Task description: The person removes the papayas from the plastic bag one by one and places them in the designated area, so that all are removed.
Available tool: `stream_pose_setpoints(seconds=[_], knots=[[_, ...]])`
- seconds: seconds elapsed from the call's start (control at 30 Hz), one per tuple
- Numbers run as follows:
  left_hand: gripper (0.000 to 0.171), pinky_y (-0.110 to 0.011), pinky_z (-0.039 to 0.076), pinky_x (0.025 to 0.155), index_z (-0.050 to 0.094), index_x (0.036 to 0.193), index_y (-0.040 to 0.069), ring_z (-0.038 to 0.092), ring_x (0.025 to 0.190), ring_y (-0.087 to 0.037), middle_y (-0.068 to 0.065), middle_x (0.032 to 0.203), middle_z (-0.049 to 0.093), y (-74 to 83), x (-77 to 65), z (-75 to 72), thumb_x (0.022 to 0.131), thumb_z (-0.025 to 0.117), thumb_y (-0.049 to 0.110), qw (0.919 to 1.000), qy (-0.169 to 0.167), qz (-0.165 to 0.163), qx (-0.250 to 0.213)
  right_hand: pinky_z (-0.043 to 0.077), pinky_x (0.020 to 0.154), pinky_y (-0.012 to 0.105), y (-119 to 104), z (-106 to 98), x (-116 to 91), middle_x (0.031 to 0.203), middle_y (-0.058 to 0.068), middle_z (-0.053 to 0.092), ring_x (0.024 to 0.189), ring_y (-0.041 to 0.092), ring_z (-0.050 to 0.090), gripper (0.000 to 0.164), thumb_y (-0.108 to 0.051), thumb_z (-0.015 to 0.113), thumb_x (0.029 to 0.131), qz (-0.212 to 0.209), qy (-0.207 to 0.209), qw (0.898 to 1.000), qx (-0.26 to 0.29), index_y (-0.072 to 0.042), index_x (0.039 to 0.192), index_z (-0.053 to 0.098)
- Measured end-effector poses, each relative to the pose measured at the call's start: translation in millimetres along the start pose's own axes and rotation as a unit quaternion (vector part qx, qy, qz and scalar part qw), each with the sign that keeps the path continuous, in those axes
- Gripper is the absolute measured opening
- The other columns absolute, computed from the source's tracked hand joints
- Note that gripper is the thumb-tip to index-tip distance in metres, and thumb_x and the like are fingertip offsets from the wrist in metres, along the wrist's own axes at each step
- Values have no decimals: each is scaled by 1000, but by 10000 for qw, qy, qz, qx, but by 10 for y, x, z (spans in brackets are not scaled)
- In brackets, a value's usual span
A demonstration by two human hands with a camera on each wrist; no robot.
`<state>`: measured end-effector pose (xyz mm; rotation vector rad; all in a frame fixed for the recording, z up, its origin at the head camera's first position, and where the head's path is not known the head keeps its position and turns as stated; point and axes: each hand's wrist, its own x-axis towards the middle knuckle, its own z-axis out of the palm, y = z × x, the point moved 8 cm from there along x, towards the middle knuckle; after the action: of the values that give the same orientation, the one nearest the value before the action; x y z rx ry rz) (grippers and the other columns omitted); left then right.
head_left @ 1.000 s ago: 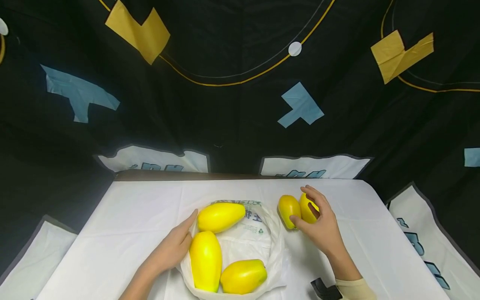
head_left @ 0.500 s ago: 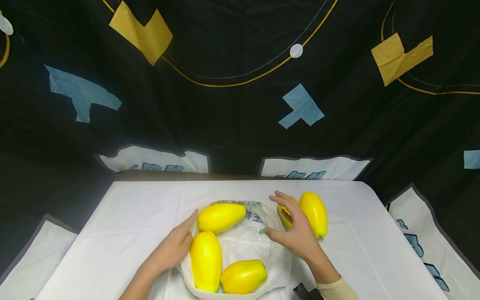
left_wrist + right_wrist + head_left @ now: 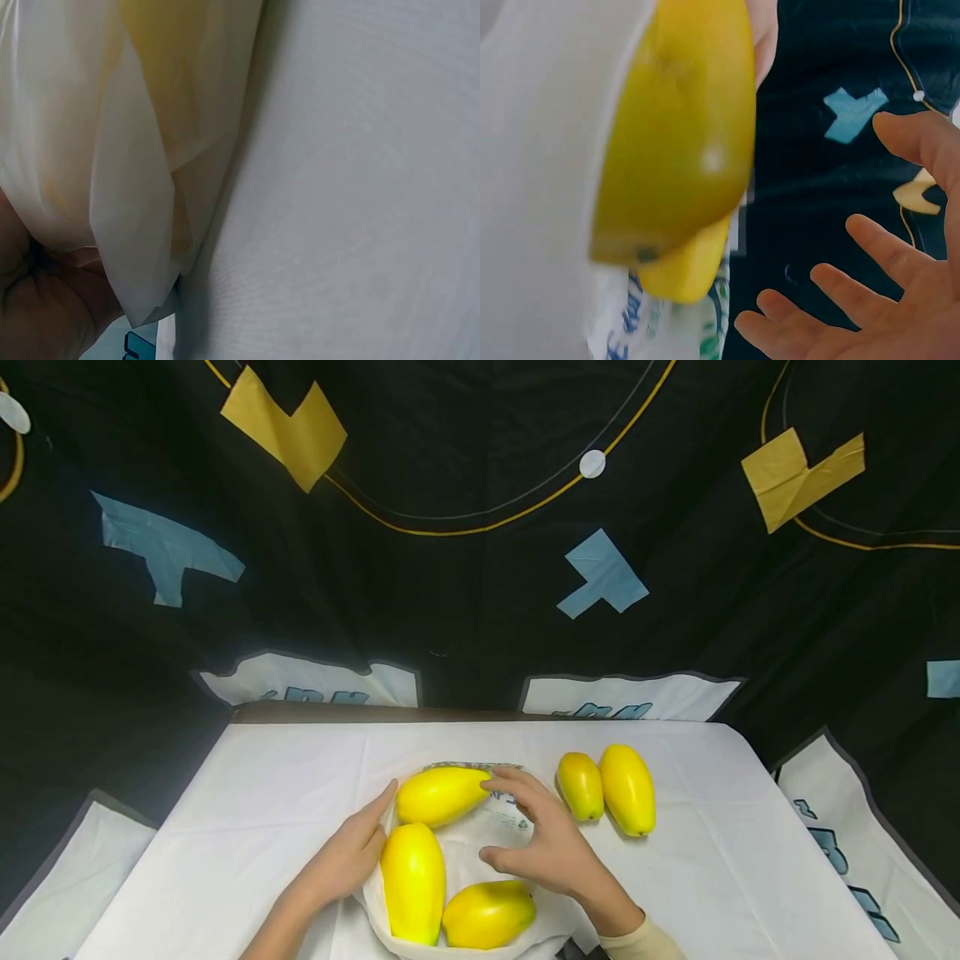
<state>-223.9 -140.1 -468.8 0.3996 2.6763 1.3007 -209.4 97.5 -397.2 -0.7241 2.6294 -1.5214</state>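
Note:
A white plastic bag (image 3: 536, 906) stands with its mouth open, holding three yellow papayas: one at the back (image 3: 438, 795), one at the left (image 3: 412, 881) and one at the front (image 3: 489, 914). My left hand (image 3: 348, 852) grips the bag's left rim, its index finger extended along the rear papaya. In the left wrist view the plastic (image 3: 135, 187) partly covers that hand. Over the bag's right side hovers my right hand (image 3: 547, 835), thumb and fingers apart and nothing between them. Its spread fingers also show in the right wrist view, clear of a papaya (image 3: 682, 127).
Two more yellow papayas, a smaller one (image 3: 581, 787) and a larger one (image 3: 628, 789), lie side by side right of the bag. A white cloth (image 3: 247, 810) covers the table. Behind it hangs a dark curtain (image 3: 465, 610) with printed shapes.
My right hand has moved left from above the two loose papayas to over the bag, its fingers still apart. My left hand has stayed at the bag's left rim.

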Motion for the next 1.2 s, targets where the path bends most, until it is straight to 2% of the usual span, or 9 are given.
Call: stream_pose_setpoints(seconds=[0.4,0.6,0.8,1.0,1.2], knots=[[58,-47,23,115,21,156,8,25,143,-27,-9,158,26,-24,12,19,100,37,4,10000,44,71,29,48,97,53,-86,468,7,148,-2,42,129,19,44,63,-32,81,73,-6,-694,9976,-15,-39,131,56],[59,-49,23,115,19,156,10,26,143,-29,-10,158,27,-23,7,18,101,37,4,9999,36,97,-10,52,95,45,-106,646,13,149,-4,41,129,18,45,63,-31,79,75,-13,-1002,9950,-29,-33,133,57],[58,-49,23,115,20,156,10,25,143,-28,-10,158,27,-19,4,15,101,36,4,9999,19,106,-69,55,89,37,-60,820,-2,149,-8,40,127,16,46,63,-34,79,77,101,-1310,9911,-221,-36,134,54],[57,-49,24,115,21,156,10,26,143,-26,-9,157,27,-19,0,5,101,36,5,9999,36,104,-60,55,82,28,-58,924,-23,147,-7,40,126,14,46,60,-34,78,78,-49,-1386,9898,-328,-35,133,55],[57,-50,24,115,20,156,10,26,143,-27,-10,157,27,2,-8,-8,101,36,3,9999,15,144,-82,55,80,24,-55,969,-5,148,-6,39,126,14,46,60,-36,77,79,-47,-1460,9887,-333,-36,135,54]])
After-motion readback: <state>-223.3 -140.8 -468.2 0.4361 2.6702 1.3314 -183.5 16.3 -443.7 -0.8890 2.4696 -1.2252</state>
